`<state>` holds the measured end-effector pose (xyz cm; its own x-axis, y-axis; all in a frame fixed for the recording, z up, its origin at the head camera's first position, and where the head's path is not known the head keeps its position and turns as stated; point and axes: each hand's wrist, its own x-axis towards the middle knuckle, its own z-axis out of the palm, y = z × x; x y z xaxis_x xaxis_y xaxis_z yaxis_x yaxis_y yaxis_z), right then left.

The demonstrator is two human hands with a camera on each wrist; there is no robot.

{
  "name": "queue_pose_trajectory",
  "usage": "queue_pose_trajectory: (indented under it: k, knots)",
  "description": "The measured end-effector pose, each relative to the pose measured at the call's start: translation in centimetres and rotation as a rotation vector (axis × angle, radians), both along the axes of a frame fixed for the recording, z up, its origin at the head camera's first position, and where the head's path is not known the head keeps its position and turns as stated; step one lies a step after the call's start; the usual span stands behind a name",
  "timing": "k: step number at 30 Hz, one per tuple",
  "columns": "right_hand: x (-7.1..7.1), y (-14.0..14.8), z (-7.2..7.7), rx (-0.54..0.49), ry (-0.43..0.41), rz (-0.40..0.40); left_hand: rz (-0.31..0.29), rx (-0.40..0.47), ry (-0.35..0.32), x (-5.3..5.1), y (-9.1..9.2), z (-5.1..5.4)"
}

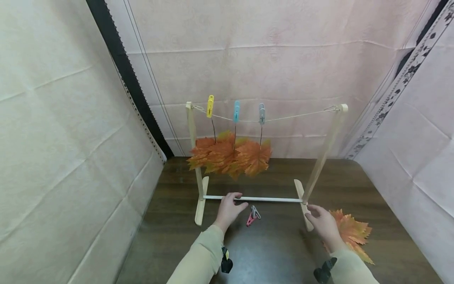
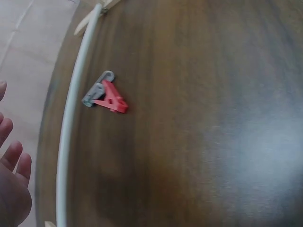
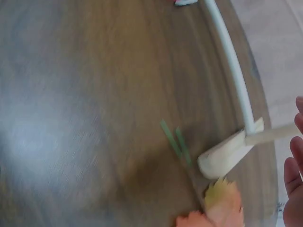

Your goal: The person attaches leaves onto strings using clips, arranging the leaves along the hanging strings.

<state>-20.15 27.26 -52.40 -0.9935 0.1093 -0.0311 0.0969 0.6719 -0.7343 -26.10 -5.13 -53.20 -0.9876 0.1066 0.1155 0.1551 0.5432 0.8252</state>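
My left hand (image 1: 228, 211) hovers near the white rod (image 1: 269, 199) of a small wooden drying rack, thumb and fingers apart, holding nothing. Just right of it, a grey clothespin (image 2: 97, 90) and a red-pink clothespin (image 2: 112, 98) lie touching on the table. My right hand (image 1: 324, 224) is by the rack's right foot (image 3: 225, 153), fingers relaxed and nothing visible in them. Beside that hand lie orange maple leaves (image 1: 352, 232); two green-tipped stems (image 3: 171, 137) show in the right wrist view. Part of the leaves is hidden by the right hand and sleeve.
A string (image 1: 298, 116) spans the rack's two posts. From it, a yellow clothespin (image 1: 210, 106), a blue clothespin (image 1: 236, 111) and a grey-blue clothespin (image 1: 261, 113) hold orange leaves (image 1: 253, 157) by their stems. Pale cloth walls (image 1: 276, 75) surround the brown table (image 1: 276, 252).
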Motion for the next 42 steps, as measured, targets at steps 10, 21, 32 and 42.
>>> queue_pose_trajectory:
  k: [10, 21, 32, 42]
  knots:
    - [1.9, 2.1, -2.1, 0.055, -0.034, 0.029, -0.024, -0.021, -0.048, 1.1, 0.3, -2.1]
    - [2.6, 2.9, -3.3, 0.078, -0.11, 0.0, -0.035, -0.041, -0.077, 1.7, 1.1, -3.8]
    - [2.9, 3.3, -4.9, 0.121, -0.101, 0.032, -0.155, -0.141, -0.154, 3.0, 1.3, -5.4]
    - [3.5, 2.8, -6.0, 0.191, -0.044, 0.069, -0.202, -0.22, -0.128, 3.7, 1.4, -5.7]
